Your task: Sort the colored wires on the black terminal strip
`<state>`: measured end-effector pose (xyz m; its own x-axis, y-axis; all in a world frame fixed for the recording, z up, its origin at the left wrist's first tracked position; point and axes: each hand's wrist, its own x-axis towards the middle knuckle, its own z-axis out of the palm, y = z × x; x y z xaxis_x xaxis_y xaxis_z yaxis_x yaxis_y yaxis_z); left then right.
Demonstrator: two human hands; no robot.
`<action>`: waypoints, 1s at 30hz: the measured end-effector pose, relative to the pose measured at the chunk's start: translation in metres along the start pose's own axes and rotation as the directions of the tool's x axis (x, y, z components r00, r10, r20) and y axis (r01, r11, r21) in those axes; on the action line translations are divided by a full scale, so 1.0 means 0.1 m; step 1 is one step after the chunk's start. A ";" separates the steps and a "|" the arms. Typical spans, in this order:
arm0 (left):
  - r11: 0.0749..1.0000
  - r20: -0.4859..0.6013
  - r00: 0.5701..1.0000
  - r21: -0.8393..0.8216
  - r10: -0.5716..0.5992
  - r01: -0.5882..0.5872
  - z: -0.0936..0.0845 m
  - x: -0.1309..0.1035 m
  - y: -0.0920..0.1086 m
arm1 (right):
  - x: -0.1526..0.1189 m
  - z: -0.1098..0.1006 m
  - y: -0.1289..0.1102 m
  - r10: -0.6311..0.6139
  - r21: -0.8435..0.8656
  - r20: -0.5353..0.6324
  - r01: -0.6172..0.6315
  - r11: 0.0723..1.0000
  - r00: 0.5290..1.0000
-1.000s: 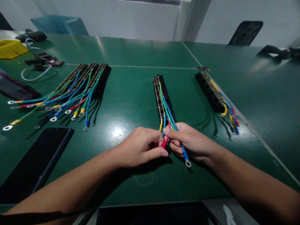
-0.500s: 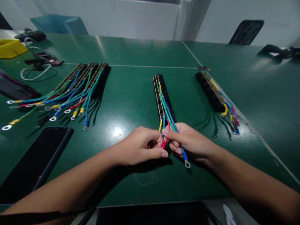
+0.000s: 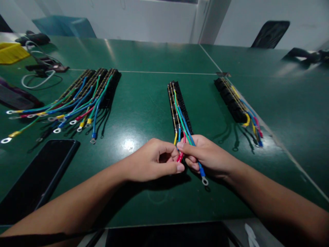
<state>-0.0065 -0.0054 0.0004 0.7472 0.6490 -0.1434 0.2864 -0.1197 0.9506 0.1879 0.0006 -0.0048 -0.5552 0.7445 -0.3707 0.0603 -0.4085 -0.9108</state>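
Note:
A black terminal strip (image 3: 177, 106) lies in the middle of the green table, its coloured wires pointing toward me. My left hand (image 3: 156, 161) pinches the end of the red wire (image 3: 181, 156) between thumb and fingers; its tip is hidden there. Closed round the wires just below the strip, my right hand (image 3: 203, 154) has its thumb across them. From under that hand a blue wire end with a ring lug (image 3: 205, 181) sticks out. A yellow wire (image 3: 175, 138) runs down beside my left fingertips.
Several wired strips (image 3: 95, 85) lie side by side at the left, lugs toward me. Another strip (image 3: 230, 99) is at the right. A phone (image 3: 38, 175) lies front left, with a yellow bin (image 3: 12, 53) and cable (image 3: 38, 82) behind.
My left fingers and the red wire end have shifted very slightly. Both hands otherwise keep their places and their hold.

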 end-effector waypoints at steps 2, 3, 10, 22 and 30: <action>1.000 0.005 1.000 0.005 -0.003 0.003 -0.01 0.01 0.00 | 0.00 0.00 0.00 0.004 -0.003 0.001 -0.004 1.000 1.000; 1.000 0.004 1.000 0.023 0.000 0.000 -0.01 0.01 0.00 | 0.00 0.00 0.00 0.004 -0.006 0.003 -0.004 1.000 1.000; 0.965 -0.052 0.997 0.256 0.065 -0.050 0.01 0.03 -0.01 | -0.01 0.02 -0.03 0.010 -0.004 0.017 -0.009 1.000 1.000; 0.998 0.024 0.999 -0.060 -0.032 0.033 -0.01 0.00 0.03 | -0.02 0.05 -0.02 0.002 -0.037 -0.029 -0.003 0.999 1.000; 0.993 -0.066 0.998 0.114 0.018 -0.011 0.02 0.01 0.00 | -0.01 0.02 -0.02 0.023 0.059 0.005 -0.023 0.998 1.000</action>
<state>-0.0044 -0.0061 -0.0008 0.7111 0.6948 -0.1074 0.3449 -0.2116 0.9144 0.1866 -0.0005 -0.0026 -0.5581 0.7323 -0.3903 0.0240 -0.4560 -0.8897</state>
